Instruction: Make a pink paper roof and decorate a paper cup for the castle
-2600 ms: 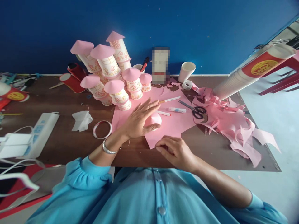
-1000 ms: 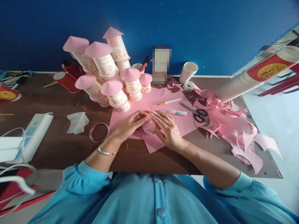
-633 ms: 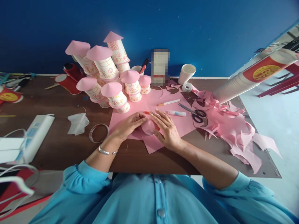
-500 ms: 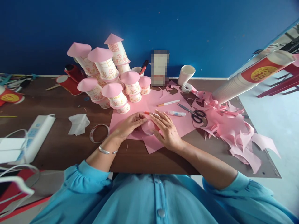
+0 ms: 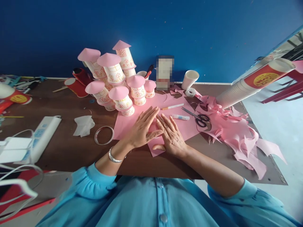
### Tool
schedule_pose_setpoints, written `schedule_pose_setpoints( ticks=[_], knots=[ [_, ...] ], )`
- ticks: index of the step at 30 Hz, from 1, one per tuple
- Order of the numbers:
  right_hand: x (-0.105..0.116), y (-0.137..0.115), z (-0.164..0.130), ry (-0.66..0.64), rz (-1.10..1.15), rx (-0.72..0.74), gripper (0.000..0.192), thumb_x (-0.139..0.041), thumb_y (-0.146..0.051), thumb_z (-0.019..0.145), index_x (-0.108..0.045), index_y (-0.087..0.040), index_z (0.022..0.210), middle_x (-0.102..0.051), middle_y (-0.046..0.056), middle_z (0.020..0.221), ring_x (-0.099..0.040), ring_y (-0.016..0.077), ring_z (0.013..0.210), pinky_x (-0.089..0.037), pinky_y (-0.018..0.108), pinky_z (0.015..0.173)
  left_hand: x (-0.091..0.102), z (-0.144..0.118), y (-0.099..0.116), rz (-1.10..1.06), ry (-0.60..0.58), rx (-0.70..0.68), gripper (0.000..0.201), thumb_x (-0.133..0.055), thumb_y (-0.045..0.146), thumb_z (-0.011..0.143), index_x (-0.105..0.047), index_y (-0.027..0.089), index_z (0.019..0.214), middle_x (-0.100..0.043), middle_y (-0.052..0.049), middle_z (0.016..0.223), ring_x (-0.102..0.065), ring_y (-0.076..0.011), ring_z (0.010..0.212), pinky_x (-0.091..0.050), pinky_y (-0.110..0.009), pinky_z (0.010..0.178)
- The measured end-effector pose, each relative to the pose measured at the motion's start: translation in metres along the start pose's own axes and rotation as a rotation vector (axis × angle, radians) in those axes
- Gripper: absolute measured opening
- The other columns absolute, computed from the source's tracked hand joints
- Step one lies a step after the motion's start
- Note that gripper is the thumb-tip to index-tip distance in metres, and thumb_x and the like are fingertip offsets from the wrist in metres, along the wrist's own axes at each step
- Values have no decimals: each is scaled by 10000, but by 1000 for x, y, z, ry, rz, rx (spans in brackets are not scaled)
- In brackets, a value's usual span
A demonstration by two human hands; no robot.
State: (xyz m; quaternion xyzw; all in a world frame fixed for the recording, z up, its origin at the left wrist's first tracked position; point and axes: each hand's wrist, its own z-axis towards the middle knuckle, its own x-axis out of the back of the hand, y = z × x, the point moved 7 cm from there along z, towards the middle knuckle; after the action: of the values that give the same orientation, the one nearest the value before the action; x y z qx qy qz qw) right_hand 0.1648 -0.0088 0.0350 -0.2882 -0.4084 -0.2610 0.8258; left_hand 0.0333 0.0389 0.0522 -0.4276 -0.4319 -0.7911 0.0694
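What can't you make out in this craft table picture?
- Pink paper piece under the left hand and right hand: both palms cover it, head view.
- Box by the wall: blurred out.
- Cup stack: its label too small to read.
- Power strip: cables cut off by the left edge.

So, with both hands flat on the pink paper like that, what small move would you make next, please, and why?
Probably lift the left hand slightly while the right hand keeps pressing. Both lie flat, fingers spread, hiding a small pink piece on the pink sheet, so easing one hand off would show whether it lies flat.
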Motion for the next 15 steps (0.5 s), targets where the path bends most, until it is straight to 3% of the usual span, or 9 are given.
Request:
schedule_pose_setpoints(
  ticks=[6,10,15],
  knots=[
    [-2,-3,0,-9,-6,13,908,-508,-618,1028,-138,-119,1691,-398,242,1669,-304,373,1606,-264,660,1295,-9,-3,-2,-37,-82,30,829,-441,606,1046,-50,263,1692,-326,-200,1719,-335,-328,1596,-311,-608,1281],
    [1,0,1,1,14,-5,909,-497,-602,1036,-105,-112,1693,-405,247,1666,-320,374,1599,-287,650,1288,-4,-1,-1,-29,-59,8,890,-523,636,1002,-99,264,1691,-341,-199,1713,-310,-346,1606,-319,-601,1281],
    [18,10,0,144,34,-37,914,-445,-651,1034,-60,-155,1699,-478,238,1619,-402,383,1557,-348,659,1254,1,7,1,18,-83,-18,904,-586,702,939,-236,298,1668,-375,-155,1707,-242,-364,1628,-220,-650,1304]
  ],
)
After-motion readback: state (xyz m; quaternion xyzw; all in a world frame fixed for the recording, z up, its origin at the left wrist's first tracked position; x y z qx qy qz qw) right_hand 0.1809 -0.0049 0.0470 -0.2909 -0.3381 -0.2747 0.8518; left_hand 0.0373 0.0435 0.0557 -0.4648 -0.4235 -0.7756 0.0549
